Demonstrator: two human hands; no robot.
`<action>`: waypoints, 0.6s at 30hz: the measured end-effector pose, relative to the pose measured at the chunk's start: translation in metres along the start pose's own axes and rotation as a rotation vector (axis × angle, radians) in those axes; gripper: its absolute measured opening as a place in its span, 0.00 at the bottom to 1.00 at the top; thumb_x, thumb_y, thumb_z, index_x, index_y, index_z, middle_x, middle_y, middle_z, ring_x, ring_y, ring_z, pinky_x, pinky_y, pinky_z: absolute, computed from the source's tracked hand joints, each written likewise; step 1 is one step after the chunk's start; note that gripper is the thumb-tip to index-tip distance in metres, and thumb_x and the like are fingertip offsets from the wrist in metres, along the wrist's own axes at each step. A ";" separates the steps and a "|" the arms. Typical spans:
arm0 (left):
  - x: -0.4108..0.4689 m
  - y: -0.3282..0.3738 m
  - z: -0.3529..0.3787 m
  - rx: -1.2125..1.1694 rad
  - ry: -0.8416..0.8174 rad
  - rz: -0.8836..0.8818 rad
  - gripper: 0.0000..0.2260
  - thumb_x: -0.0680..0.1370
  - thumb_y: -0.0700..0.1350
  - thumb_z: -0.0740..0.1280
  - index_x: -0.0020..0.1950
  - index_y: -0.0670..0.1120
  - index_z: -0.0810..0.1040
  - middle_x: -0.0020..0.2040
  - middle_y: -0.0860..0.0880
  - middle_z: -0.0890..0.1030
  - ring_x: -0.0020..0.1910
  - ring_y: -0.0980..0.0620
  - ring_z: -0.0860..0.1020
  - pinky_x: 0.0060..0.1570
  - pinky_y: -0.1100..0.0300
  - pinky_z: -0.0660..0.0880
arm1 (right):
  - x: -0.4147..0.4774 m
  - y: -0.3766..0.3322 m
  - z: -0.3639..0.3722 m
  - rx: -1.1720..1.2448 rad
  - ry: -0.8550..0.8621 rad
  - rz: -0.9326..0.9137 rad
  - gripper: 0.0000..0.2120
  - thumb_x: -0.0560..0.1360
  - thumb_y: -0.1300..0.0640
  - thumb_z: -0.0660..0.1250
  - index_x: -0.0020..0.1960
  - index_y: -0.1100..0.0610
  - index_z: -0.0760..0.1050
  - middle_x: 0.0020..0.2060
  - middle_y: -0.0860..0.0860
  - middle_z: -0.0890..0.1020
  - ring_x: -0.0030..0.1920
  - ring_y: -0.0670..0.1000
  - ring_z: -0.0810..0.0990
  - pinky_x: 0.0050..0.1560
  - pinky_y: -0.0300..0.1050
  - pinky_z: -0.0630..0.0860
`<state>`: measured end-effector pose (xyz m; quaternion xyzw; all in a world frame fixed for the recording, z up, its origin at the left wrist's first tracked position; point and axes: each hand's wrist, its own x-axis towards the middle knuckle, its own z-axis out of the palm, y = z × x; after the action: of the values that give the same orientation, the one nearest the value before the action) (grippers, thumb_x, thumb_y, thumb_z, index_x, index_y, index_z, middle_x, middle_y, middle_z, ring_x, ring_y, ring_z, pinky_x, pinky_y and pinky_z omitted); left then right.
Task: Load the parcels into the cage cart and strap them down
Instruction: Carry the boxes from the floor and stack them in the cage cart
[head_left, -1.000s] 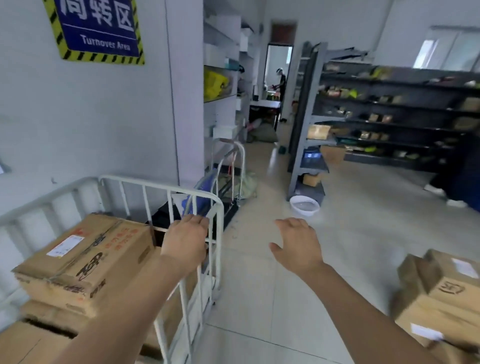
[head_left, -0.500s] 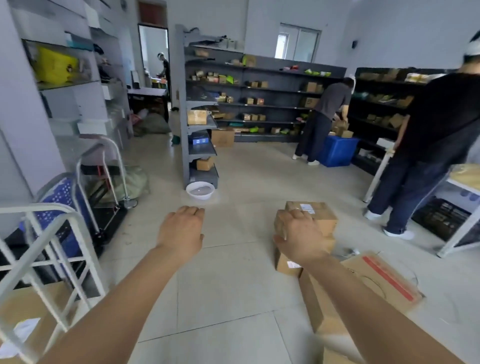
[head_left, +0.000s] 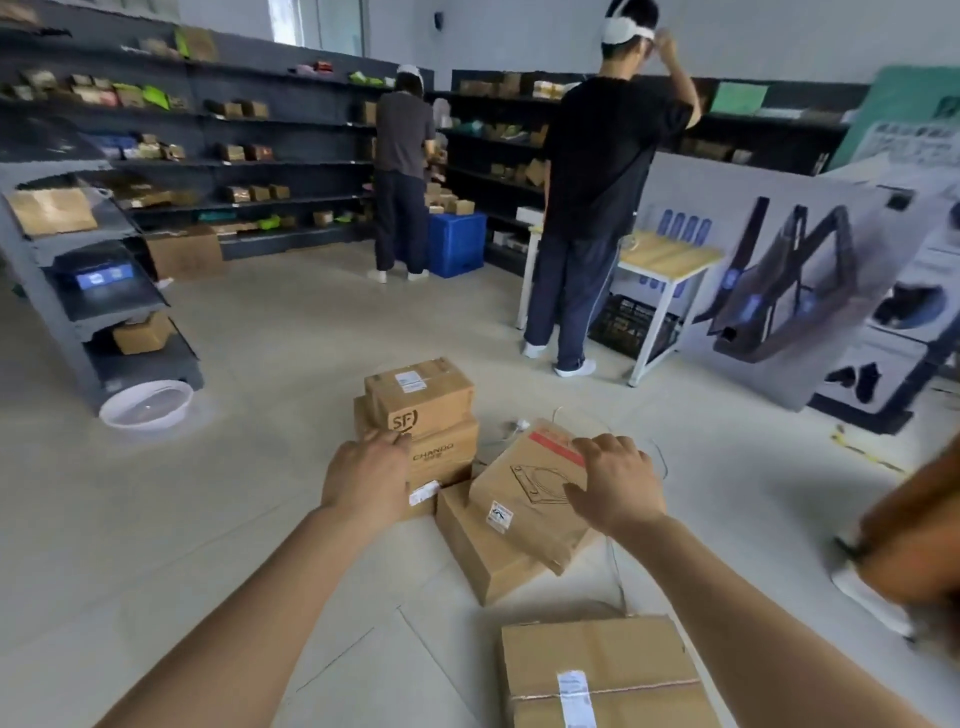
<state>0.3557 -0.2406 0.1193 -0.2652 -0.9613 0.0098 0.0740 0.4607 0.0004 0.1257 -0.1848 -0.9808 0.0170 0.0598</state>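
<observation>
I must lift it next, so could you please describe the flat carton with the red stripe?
The flat carton is brown cardboard, closed, with a red stripe along its far edge, a line drawing on top and a white label. It lies tilted, propped on another flat box on the floor. The right hand is spread over it; contact is unclear.

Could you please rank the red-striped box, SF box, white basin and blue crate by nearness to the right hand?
1. Red-striped box, under the right hand.
2. SF box, ahead left.
3. White basin, far left.
4. Blue crate, back shelves.
</observation>
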 end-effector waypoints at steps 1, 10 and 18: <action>0.012 0.012 0.007 -0.011 -0.014 0.029 0.20 0.78 0.50 0.64 0.69 0.48 0.68 0.66 0.51 0.74 0.66 0.50 0.71 0.59 0.57 0.70 | 0.003 0.015 0.005 -0.011 -0.015 0.037 0.26 0.76 0.47 0.64 0.72 0.50 0.65 0.65 0.51 0.72 0.67 0.54 0.67 0.68 0.48 0.64; 0.072 0.126 0.093 -0.046 -0.254 0.164 0.19 0.78 0.47 0.63 0.69 0.47 0.68 0.64 0.49 0.74 0.65 0.48 0.71 0.56 0.56 0.71 | 0.006 0.150 0.076 -0.083 -0.221 0.249 0.23 0.76 0.50 0.62 0.70 0.53 0.67 0.65 0.52 0.73 0.67 0.54 0.68 0.66 0.47 0.66; 0.090 0.234 0.187 -0.155 -0.478 0.002 0.16 0.78 0.48 0.63 0.66 0.48 0.70 0.61 0.51 0.76 0.63 0.49 0.72 0.55 0.57 0.72 | 0.023 0.281 0.158 -0.080 -0.423 0.239 0.21 0.76 0.50 0.62 0.68 0.53 0.69 0.62 0.51 0.74 0.65 0.53 0.69 0.62 0.45 0.66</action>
<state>0.3705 0.0099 -0.0670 -0.2614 -0.9491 -0.0013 -0.1758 0.5211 0.2683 -0.0437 -0.2940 -0.9426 0.0232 -0.1566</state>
